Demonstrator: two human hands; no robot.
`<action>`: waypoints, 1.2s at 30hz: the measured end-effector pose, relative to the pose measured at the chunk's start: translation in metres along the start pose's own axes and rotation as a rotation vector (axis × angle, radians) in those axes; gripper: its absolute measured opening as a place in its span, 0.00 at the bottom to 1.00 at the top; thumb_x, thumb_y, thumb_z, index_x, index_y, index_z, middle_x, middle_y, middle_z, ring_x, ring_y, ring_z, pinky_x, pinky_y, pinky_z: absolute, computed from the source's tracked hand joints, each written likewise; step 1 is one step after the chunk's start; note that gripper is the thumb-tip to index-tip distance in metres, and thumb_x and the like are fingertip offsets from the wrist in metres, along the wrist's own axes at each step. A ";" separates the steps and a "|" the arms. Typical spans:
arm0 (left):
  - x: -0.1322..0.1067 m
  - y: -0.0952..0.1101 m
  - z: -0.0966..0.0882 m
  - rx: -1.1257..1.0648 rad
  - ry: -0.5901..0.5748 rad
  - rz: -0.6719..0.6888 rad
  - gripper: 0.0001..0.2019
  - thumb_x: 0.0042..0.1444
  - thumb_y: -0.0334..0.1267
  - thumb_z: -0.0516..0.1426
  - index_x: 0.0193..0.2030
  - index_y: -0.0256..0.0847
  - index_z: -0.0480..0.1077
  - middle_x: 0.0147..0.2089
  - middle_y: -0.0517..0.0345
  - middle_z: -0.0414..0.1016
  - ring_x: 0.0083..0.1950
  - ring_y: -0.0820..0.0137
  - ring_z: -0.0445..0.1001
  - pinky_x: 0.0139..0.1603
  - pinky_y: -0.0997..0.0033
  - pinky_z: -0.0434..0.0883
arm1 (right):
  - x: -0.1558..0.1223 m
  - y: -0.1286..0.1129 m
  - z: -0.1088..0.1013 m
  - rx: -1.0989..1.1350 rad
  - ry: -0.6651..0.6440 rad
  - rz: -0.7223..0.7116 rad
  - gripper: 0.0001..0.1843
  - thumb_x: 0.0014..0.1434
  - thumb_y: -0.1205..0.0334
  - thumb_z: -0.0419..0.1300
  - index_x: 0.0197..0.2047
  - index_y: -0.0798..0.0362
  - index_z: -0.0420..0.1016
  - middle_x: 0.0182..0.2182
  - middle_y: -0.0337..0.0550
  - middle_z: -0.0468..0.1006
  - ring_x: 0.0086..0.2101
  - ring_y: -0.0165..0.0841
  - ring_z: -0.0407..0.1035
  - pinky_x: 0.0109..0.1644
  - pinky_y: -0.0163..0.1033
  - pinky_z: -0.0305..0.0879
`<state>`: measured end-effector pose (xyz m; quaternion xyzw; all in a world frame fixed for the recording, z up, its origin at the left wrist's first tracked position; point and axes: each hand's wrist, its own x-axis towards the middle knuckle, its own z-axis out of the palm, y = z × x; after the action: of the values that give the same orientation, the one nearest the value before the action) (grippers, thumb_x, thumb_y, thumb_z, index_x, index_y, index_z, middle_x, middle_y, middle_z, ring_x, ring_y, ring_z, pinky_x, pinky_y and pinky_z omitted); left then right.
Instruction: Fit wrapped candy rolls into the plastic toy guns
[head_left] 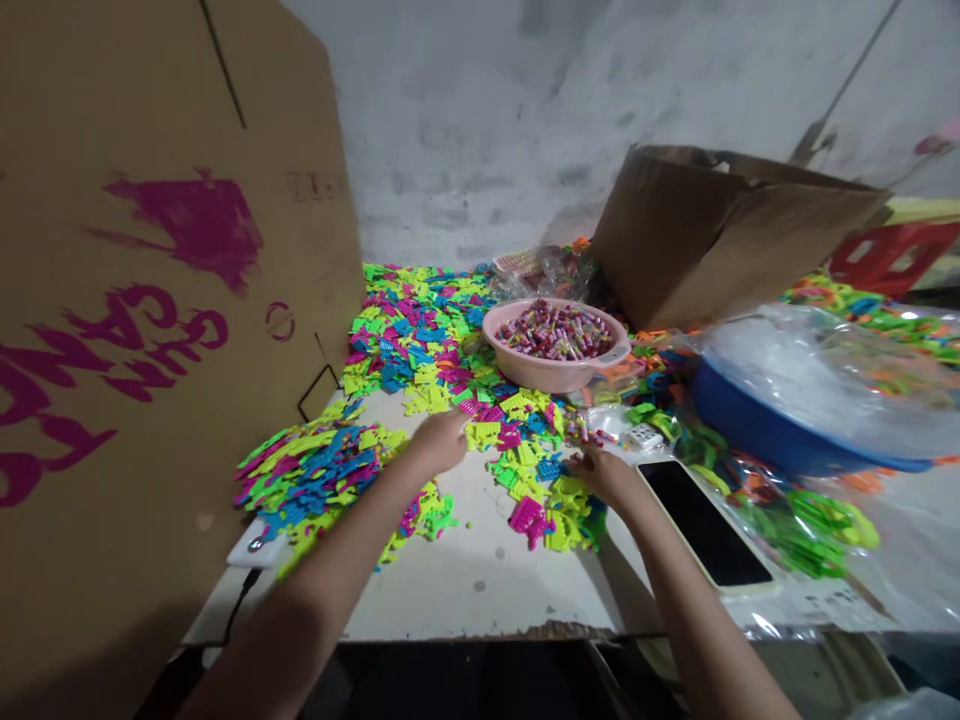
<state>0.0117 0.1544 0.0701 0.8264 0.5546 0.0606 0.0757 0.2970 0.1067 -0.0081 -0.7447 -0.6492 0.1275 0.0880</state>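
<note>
My left hand (444,441) is closed over the middle of the table, its fingertips against a yellow plastic piece (484,436) at the edge of the loose pile. Whether it grips that piece I cannot tell. To the right, my right hand (600,472) has its fingers curled in beside a blue plastic piece (550,468); what they hold, if anything, is hidden. Just beyond it lie a few small wrapped candy rolls (604,437). A magenta gun-shaped plastic piece (530,518) rests nearer to me, between the two arms.
A pink basin (551,372) full of candy rolls stands behind the hands. On the left are a heap of flat plastic pieces (322,470) and a tall carton (172,400). Rightward lie a phone (705,525), a blue basin (780,430) under clear plastic and an open box (720,235).
</note>
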 end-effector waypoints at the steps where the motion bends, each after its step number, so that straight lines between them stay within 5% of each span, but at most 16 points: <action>1: 0.013 0.013 0.013 -0.015 -0.018 0.000 0.20 0.62 0.33 0.54 0.61 0.40 0.67 0.63 0.48 0.70 0.63 0.62 0.68 0.65 0.63 0.63 | -0.004 -0.001 -0.002 -0.006 -0.009 0.003 0.20 0.67 0.54 0.51 0.54 0.54 0.74 0.35 0.49 0.82 0.34 0.40 0.76 0.33 0.37 0.60; 3: 0.033 0.031 0.035 -0.043 -0.035 -0.005 0.19 0.63 0.39 0.56 0.61 0.40 0.66 0.63 0.46 0.68 0.61 0.58 0.69 0.61 0.51 0.67 | -0.011 -0.001 -0.005 -0.026 -0.026 0.004 0.19 0.68 0.54 0.49 0.48 0.54 0.78 0.34 0.50 0.81 0.34 0.40 0.76 0.33 0.37 0.59; 6: 0.043 0.039 0.055 -0.079 -0.051 -0.022 0.20 0.63 0.42 0.57 0.60 0.40 0.65 0.63 0.46 0.66 0.60 0.56 0.69 0.58 0.45 0.69 | -0.020 -0.001 -0.004 -0.053 -0.029 -0.010 0.19 0.69 0.52 0.49 0.42 0.53 0.79 0.38 0.51 0.81 0.37 0.40 0.76 0.36 0.37 0.60; 16: 0.005 0.026 0.083 -0.359 -0.051 -0.077 0.18 0.61 0.35 0.58 0.58 0.36 0.67 0.59 0.44 0.70 0.63 0.55 0.66 0.63 0.45 0.62 | -0.014 0.005 0.006 -0.036 0.019 0.037 0.18 0.69 0.54 0.46 0.46 0.55 0.74 0.36 0.53 0.80 0.36 0.41 0.76 0.33 0.37 0.58; 22: -0.026 0.025 0.068 -0.755 0.034 -0.178 0.16 0.59 0.31 0.56 0.54 0.40 0.71 0.54 0.44 0.75 0.61 0.54 0.69 0.62 0.55 0.64 | -0.019 0.002 0.008 0.044 0.013 -0.027 0.18 0.66 0.49 0.51 0.33 0.50 0.75 0.34 0.48 0.79 0.36 0.41 0.74 0.34 0.38 0.58; 25: -0.051 0.027 0.056 -1.024 -0.011 -0.204 0.14 0.60 0.37 0.56 0.53 0.40 0.71 0.50 0.48 0.77 0.52 0.60 0.75 0.51 0.61 0.74 | -0.018 0.001 0.008 0.120 0.081 -0.034 0.19 0.64 0.51 0.53 0.26 0.51 0.69 0.27 0.46 0.74 0.31 0.39 0.72 0.34 0.39 0.58; 29: -0.089 0.034 0.048 -1.381 -0.092 -0.278 0.16 0.56 0.45 0.61 0.48 0.37 0.72 0.41 0.50 0.77 0.39 0.66 0.77 0.39 0.68 0.77 | -0.027 0.001 0.004 0.272 0.243 -0.044 0.17 0.64 0.46 0.51 0.30 0.50 0.64 0.25 0.42 0.69 0.28 0.37 0.67 0.33 0.40 0.60; 33: -0.117 0.043 0.045 -1.785 -0.096 -0.425 0.22 0.40 0.44 0.71 0.40 0.38 0.73 0.35 0.56 0.74 0.34 0.70 0.73 0.32 0.73 0.75 | -0.073 -0.024 0.001 0.524 0.258 -0.172 0.19 0.65 0.41 0.47 0.39 0.48 0.62 0.28 0.39 0.70 0.28 0.34 0.68 0.31 0.37 0.65; 36: -0.129 0.047 0.041 -1.746 -0.094 -0.401 0.22 0.39 0.44 0.71 0.39 0.37 0.73 0.33 0.59 0.74 0.33 0.71 0.72 0.32 0.73 0.74 | -0.121 -0.060 0.002 0.913 0.086 -0.384 0.11 0.66 0.50 0.54 0.43 0.48 0.67 0.34 0.41 0.75 0.33 0.33 0.72 0.36 0.37 0.68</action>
<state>0.0132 0.0153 0.0368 0.3639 0.4413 0.4125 0.7090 0.2249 -0.0051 0.0167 -0.5017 -0.6484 0.3494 0.4536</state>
